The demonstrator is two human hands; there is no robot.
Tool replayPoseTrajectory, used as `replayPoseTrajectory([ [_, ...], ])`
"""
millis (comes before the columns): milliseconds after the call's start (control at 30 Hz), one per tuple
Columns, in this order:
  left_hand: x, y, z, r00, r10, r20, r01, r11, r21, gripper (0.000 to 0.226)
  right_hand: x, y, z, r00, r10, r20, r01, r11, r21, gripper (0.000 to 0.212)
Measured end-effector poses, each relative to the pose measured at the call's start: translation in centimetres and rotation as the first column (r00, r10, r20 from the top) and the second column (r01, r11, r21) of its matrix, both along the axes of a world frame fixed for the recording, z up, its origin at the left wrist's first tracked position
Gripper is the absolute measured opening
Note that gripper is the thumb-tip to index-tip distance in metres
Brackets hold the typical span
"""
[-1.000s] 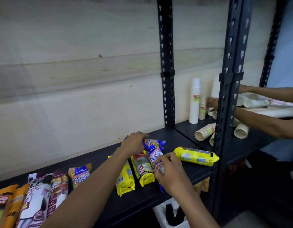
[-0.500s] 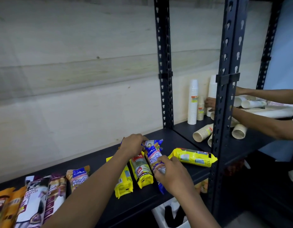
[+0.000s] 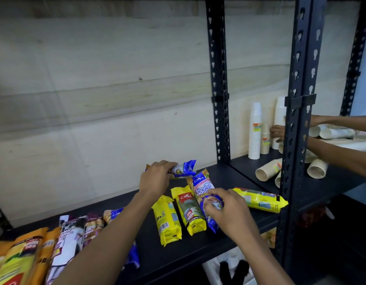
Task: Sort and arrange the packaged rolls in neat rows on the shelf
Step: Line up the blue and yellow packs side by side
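Observation:
Packaged rolls lie on a black shelf (image 3: 198, 245). My left hand (image 3: 156, 177) grips a blue-ended roll (image 3: 184, 169) lifted near the back of the shelf. My right hand (image 3: 225, 206) holds the lower end of a blue and orange "Singlet Handle" roll (image 3: 202, 188) that lies on the shelf. Beside it to the left are two yellow rolls (image 3: 168, 221) (image 3: 189, 210). A third yellow roll (image 3: 260, 199) lies crosswise at the right by the post. More rolls, orange, white and purple (image 3: 40, 247), sit in a row at the far left, partly hidden by my left arm.
A black slotted upright (image 3: 297, 140) stands at the shelf's right front, another (image 3: 218, 89) at the back. On the neighbouring shelf another person's hands (image 3: 277, 132) handle stacks of paper cups (image 3: 255, 130); some cups (image 3: 267, 172) lie on their sides. A white bin (image 3: 229, 268) sits below.
My left hand has lifted the blue-ended roll up and back, away from the Singlet Handle roll. My right hand stays on that roll's lower end.

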State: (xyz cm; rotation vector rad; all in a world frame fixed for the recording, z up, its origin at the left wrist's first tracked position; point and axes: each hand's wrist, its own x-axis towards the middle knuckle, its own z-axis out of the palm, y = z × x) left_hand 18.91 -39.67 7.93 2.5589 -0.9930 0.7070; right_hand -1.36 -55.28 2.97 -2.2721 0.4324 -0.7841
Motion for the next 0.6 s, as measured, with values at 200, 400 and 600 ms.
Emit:
replayPoseTrajectory([
  [200,-1.2,6.0,0.5,0.998,-0.029,-0.052,0.028,1.0,-0.011,0.045,0.8,2.5,0.8,0.997,0.063,0.042,-0.063,0.998,0.006,0.036],
  [400,-2.8,11.8,1.0,0.981,-0.13,-0.141,0.134,0.991,0.018,0.046,1.6,5.3,1.5,0.991,0.119,0.054,-0.121,0.992,0.037,0.034],
  [600,-5.0,16.1,1.1,0.979,-0.146,-0.14,0.158,0.984,0.081,0.047,1.8,8.3,2.1,0.974,0.22,0.057,-0.225,0.97,0.095,0.023],
])
